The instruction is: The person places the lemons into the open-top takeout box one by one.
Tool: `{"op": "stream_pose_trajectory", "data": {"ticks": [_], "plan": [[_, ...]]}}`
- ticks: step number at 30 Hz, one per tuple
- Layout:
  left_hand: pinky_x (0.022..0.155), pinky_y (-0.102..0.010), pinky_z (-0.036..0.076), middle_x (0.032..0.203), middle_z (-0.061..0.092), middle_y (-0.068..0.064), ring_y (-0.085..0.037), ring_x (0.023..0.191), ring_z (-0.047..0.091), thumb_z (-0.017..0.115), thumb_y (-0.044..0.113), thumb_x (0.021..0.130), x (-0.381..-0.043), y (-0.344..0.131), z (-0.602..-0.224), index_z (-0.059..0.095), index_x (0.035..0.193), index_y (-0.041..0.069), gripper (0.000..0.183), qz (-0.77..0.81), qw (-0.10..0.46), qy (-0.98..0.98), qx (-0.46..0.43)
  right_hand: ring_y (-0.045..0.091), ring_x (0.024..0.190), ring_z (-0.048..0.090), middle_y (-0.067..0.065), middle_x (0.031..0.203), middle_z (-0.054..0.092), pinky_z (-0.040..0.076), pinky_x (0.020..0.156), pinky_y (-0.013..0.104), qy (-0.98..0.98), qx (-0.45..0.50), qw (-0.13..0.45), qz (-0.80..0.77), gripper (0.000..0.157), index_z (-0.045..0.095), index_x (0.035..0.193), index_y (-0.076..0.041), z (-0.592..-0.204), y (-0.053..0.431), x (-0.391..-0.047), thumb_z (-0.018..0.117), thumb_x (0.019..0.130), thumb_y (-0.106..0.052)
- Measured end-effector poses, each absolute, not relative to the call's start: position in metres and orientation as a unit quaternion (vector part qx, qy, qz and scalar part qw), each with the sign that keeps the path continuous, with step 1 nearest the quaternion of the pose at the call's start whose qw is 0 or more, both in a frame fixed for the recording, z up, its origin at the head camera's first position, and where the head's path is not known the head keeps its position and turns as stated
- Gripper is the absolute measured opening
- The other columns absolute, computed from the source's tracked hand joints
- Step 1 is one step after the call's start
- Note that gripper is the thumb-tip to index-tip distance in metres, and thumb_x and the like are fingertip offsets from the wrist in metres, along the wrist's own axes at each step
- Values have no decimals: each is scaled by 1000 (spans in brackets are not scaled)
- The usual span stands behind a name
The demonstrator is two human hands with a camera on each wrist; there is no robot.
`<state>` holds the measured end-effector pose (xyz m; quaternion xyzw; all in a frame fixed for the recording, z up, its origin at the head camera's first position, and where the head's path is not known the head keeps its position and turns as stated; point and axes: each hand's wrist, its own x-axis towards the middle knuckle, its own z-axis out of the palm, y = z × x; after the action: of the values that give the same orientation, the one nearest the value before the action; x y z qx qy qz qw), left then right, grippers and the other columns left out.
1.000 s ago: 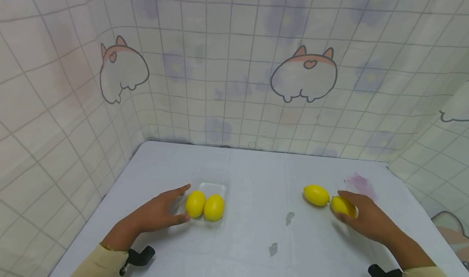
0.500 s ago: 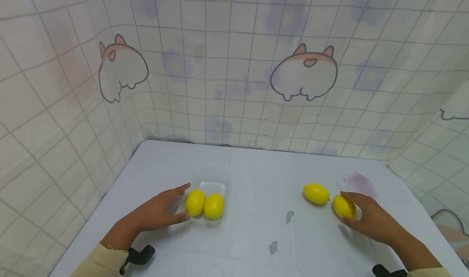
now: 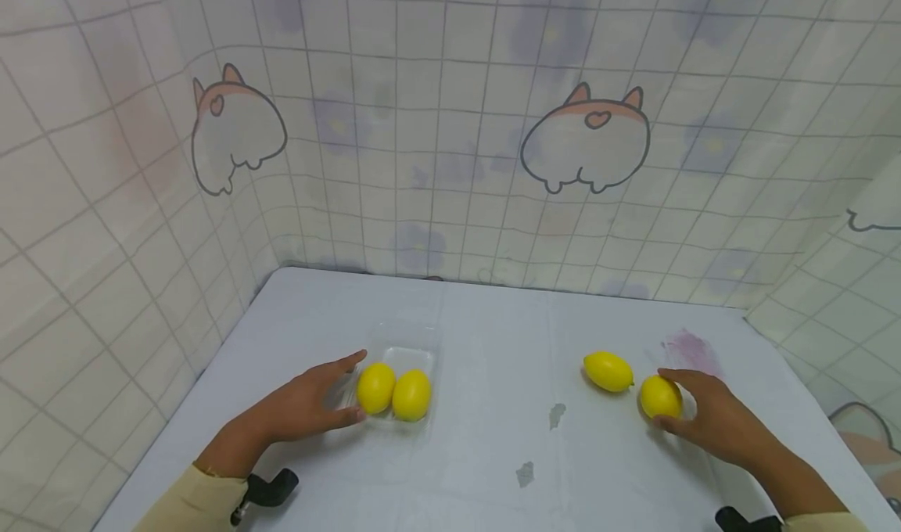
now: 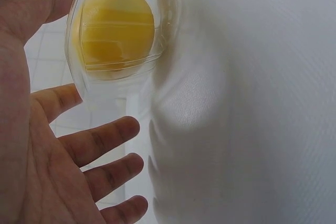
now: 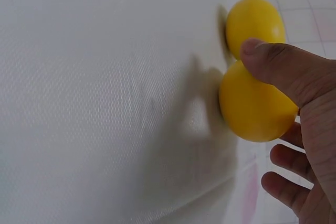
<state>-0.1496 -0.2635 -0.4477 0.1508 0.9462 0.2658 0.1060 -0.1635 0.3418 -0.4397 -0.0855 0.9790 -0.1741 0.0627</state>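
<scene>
In the head view, a clear plastic container point(image 3: 411, 357) holds two yellow lemons point(image 3: 376, 388) side by side. My left hand point(image 3: 299, 403) is at the container's left side, thumb and index finger touching it; the other fingers stretch out loosely in the left wrist view. On the right, my right hand point(image 3: 718, 418) pinches a lemon point(image 3: 660, 397) between thumb and fingers, low at the tabletop. The index fingertip is largely hidden behind that lemon in the right wrist view. Another lemon point(image 3: 608, 372) lies just left of it, a small gap between them.
All of this is on a white-covered table point(image 3: 486, 344). Two grey patches point(image 3: 525, 475) and a pink stain point(image 3: 691, 350) mark the cover. A tile-patterned curtain point(image 3: 457, 125) with cartoon prints surrounds the back and sides. Black wrist mounts point(image 3: 273, 489) sit by the sleeves.
My right hand has shifted slightly right with its lemon, which has turned a little, widening the gap to the neighbouring lemon. My left hand and the container stay in place.
</scene>
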Motion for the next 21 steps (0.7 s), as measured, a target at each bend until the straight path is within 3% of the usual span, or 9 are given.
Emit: {"op": "stream_pose_trajectory", "data": {"ticks": [9,14,21], "plan": [[116,-63,30,158,42,-13,-38,145,37,72,66,86,-150,-263,-448,31,163,24,97,271,108,945,150,51,124,51,29,140,54,41,97,74,978,-70,89,-177,97,51,144,1,-440,343,-168,88,74,-54],[116,-63,30,159,41,-12,-37,146,37,73,65,85,-150,-263,-449,31,163,25,97,273,110,945,146,46,119,55,25,134,60,44,93,73,982,-72,72,-161,96,55,143,0,-441,344,-168,87,73,-58],[116,-62,30,160,41,-10,-36,146,36,74,66,84,-151,-264,-451,32,162,28,96,271,112,946,135,47,124,53,24,137,59,43,93,74,983,-92,25,-159,92,58,141,-3,-436,343,-168,86,74,-58]]}}
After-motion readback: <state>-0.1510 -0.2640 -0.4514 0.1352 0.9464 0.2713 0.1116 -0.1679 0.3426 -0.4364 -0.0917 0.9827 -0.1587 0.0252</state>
